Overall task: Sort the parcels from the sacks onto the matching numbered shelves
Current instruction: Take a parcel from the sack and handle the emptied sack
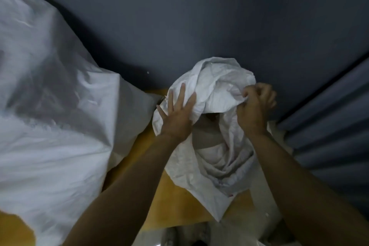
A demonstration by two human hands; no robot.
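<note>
A crumpled white woven sack (215, 86) stands in front of me against a dark grey wall, its mouth folded over and partly open. My left hand (177, 114) lies flat on the sack's left side with the fingers spread. My right hand (255, 106) grips a bunched fold of the sack's rim at the right. Inside the opening a pale parcel (207, 136) shows dimly; no label or number is readable.
A much larger full white sack (50, 106) fills the left half of the view. Both sacks sit on a yellow-orange surface (175, 201). A dark grey wall (199, 16) rises behind, and a ribbed grey panel (329, 136) runs along the right.
</note>
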